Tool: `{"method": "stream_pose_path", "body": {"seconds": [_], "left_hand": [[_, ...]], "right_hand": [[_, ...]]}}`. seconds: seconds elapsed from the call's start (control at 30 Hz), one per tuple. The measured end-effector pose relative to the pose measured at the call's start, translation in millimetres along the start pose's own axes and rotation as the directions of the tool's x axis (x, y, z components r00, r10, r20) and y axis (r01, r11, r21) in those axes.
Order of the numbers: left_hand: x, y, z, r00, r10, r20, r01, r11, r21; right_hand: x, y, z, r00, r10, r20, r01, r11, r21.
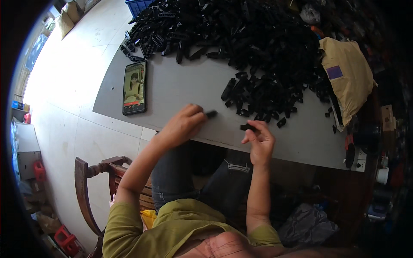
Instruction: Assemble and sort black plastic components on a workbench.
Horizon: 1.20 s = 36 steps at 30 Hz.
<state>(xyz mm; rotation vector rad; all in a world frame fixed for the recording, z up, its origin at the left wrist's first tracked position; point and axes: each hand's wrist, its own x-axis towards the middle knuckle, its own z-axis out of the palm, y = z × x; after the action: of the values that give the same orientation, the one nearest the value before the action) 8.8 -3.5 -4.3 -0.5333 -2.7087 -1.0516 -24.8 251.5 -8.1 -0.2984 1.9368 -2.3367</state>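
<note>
Dark stub (211, 114) gripped in left hand (188, 122), blurred; black bit (246, 127) pinched thumb-to-fingers in right hand (260, 142). Both near bench (180, 81) front edge, probably for close sight. Heap (262, 92) just beyond, likely for short reach: hard-looking, plastic-like, angular. Flat glassy phone (134, 88) left, clear of heap. Crinkled tan bag (352, 73) right.

And here's the left forearm (148, 165), slanting up and inward from an elbow (128, 192) bent well out to the side, and the left hand (186, 123) is palm down, its back in view, fingers (198, 118) curled tight and pointing right! Across the way, the right forearm (259, 189) stands nearly straight up; the right hand (261, 146) turns its thumb side inward, index finger (259, 125) hooked over, thumb (252, 137) opposing. The two hands are well apart, left slightly farther forward.
</note>
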Motion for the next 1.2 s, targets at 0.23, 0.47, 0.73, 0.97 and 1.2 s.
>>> {"method": "stream_pose_path", "body": {"seconds": [0.23,0.47,0.73,0.97,1.2], "left_hand": [[2,16,18,0.993,0.019,0.120,0.015,0.962,-0.274],[1,13,18,0.993,0.019,0.116,0.015,0.957,-0.288],[2,13,19,0.996,0.013,0.093,0.015,0.955,-0.295],[4,10,18,0.994,0.031,0.109,0.004,0.952,-0.305],[11,11,24,0.987,0.088,0.137,-0.034,0.932,-0.360]], "right_hand": [[-4,8,29,0.966,0.118,0.229,-0.069,0.975,-0.211],[-6,2,24,0.947,-0.156,0.281,0.289,0.795,-0.533],[-7,1,25,0.967,-0.095,0.238,0.198,0.867,-0.456],[-8,8,10,0.904,-0.238,0.356,0.422,0.629,-0.653],[0,1,15,0.861,-0.194,0.470,0.496,0.527,-0.690]]}}
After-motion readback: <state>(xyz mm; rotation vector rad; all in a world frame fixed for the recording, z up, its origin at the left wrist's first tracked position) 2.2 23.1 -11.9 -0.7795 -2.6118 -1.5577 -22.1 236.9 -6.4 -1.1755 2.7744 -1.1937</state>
